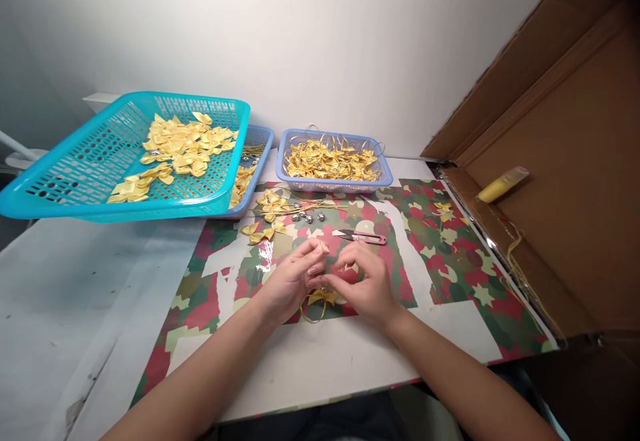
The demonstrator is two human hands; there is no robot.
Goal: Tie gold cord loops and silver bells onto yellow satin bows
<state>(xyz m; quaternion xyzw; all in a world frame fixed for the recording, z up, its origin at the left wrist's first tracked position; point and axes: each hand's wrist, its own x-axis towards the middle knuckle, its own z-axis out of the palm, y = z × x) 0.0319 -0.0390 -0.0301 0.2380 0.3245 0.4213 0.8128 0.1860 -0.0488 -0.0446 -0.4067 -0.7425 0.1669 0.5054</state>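
Observation:
Near the front middle of the table, a yellow bow [323,296] with a loop of gold cord hangs just below my hands. My left hand [299,272] is closed, its thumb and fingers pinched near the cord's upper part; what lies in the pinch is too small to make out. Facing it, my right hand [367,278] has its fingers curled, with thumb and forefinger apart and the thumb tip close to the bow. Small scissors [367,236] lie just beyond my hands, beside several silver bells [309,218], gold cords [320,208] and loose yellow bows [273,204].
A turquoise basket [227,198] of yellow bows rests over a blue basket [265,154] at the left. Another blue basket [327,184] of corded bows stands at the back. A cardboard wall [565,128] with a yellow tube [503,185] borders the right side.

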